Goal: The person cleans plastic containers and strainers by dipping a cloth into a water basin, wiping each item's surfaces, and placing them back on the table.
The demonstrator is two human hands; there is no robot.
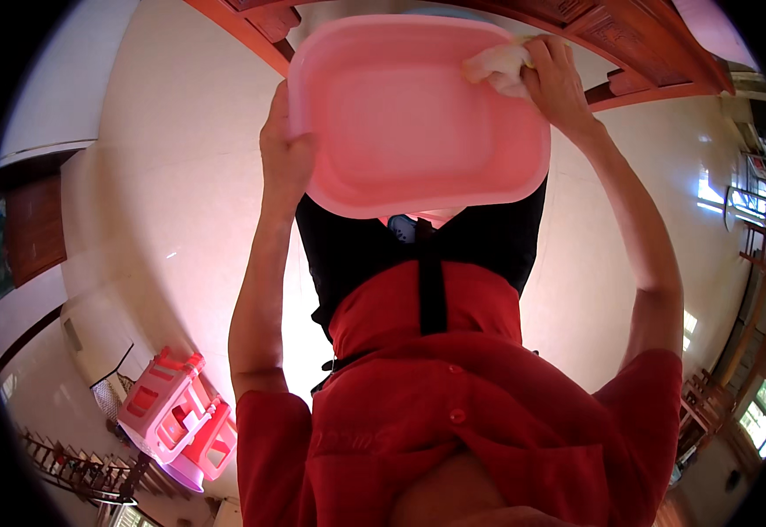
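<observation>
A pink plastic basin (pixel 416 118), rectangular with rounded corners, is held up in front of me with its inside facing the camera. My left hand (pixel 285 148) grips its left rim, the thumb lying over the edge. At the upper right corner my right hand (pixel 557 82) holds a crumpled whitish cloth (pixel 504 69) with yellow at its edge. The cloth lies against the basin's inner wall and rim. Nothing is visible inside the basin apart from the cloth. Below its near edge, part of a blue patterned item (pixel 401 228) shows between my legs.
Carved reddish wooden furniture (pixel 653 46) stands beyond the basin. A curved blue edge (pixel 452 13) peeks out behind the basin's top. Pink plastic pieces (pixel 175 412) stand on the pale floor (pixel 178 197) at lower left, with a purple basin (pixel 182 475) beneath. Wooden furniture (pixel 705 402) lines the right.
</observation>
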